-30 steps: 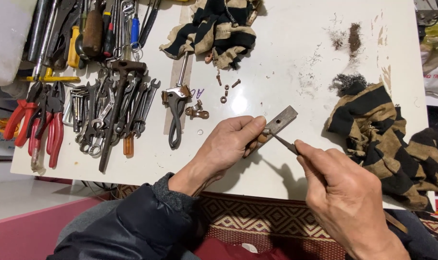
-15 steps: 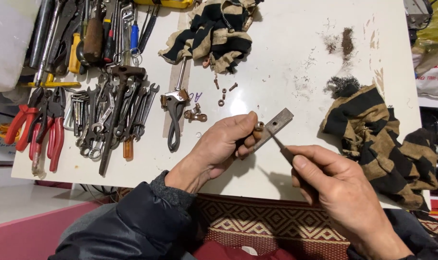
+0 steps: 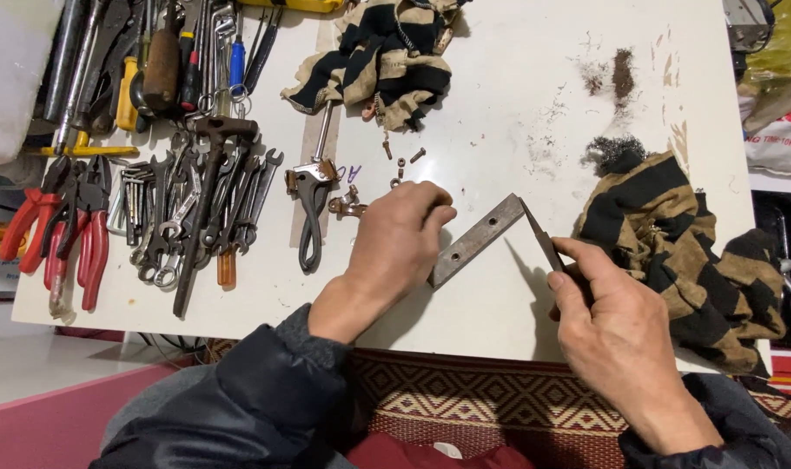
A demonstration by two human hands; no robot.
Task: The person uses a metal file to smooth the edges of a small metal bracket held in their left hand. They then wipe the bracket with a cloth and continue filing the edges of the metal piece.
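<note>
My left hand [image 3: 393,247] grips one end of a flat rusty metal bar [image 3: 480,237] with holes in it, holding it slantwise just over the white table [image 3: 517,104]. My right hand [image 3: 617,326] pinches a thin dark file [image 3: 541,234] whose tip rests against the bar's far upper end. Small bolts and nuts [image 3: 404,159] lie just beyond my left hand, beside a rusty bracket [image 3: 347,207].
A pile of wrenches [image 3: 191,208], red-handled pliers [image 3: 69,234] and screwdrivers [image 3: 165,61] covers the table's left side. Striped rags lie at the top centre [image 3: 382,52] and at the right [image 3: 682,243]. Rust dust [image 3: 621,74] and steel wool [image 3: 615,154] sit at the upper right.
My left hand has shifted its grip down the bar, leaving more of it showing. The file tip has moved to the bar's upper end.
</note>
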